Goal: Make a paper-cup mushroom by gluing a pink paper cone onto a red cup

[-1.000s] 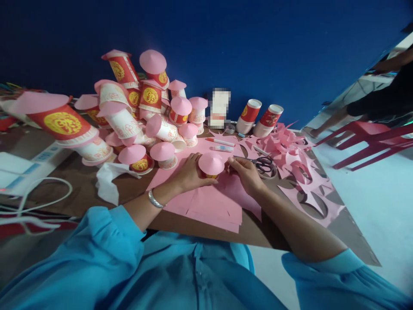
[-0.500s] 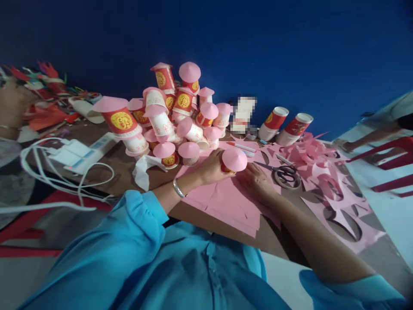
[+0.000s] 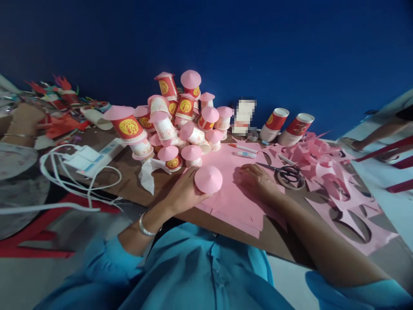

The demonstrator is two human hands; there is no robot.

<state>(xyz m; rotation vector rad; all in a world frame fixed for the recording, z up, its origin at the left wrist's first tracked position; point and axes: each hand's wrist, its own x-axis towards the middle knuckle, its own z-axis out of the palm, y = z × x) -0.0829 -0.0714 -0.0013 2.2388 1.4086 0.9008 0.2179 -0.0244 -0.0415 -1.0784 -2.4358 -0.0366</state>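
Observation:
My left hand (image 3: 185, 189) is wrapped round a paper cup topped with a pink paper cone (image 3: 208, 179); the cone hides most of the cup. My right hand (image 3: 256, 180) rests on sheets of pink paper (image 3: 226, 163), its fingers laid out and holding nothing. Just right of that hand lie black-handled scissors (image 3: 287, 173) on a roll of tape (image 3: 298, 186). Beyond my hands, a red marker (image 3: 242, 148) and a small white tube (image 3: 244, 154) lie on the paper. A heap of cups with pink cone tops (image 3: 185, 107) stands at the back.
Two stacks of paper cups (image 3: 274, 125) stand by the blue wall. Pink paper offcuts (image 3: 329, 168) cover the table's right side. On the left are a power strip (image 3: 103, 157) with white cables, a white tissue (image 3: 150, 174), and another person's arm (image 3: 24, 122) near red craft pieces.
My left hand has brought the cone-topped cup left and nearer to my body, away from my right hand. My right hand stays on the pink paper. The view has shifted slightly.

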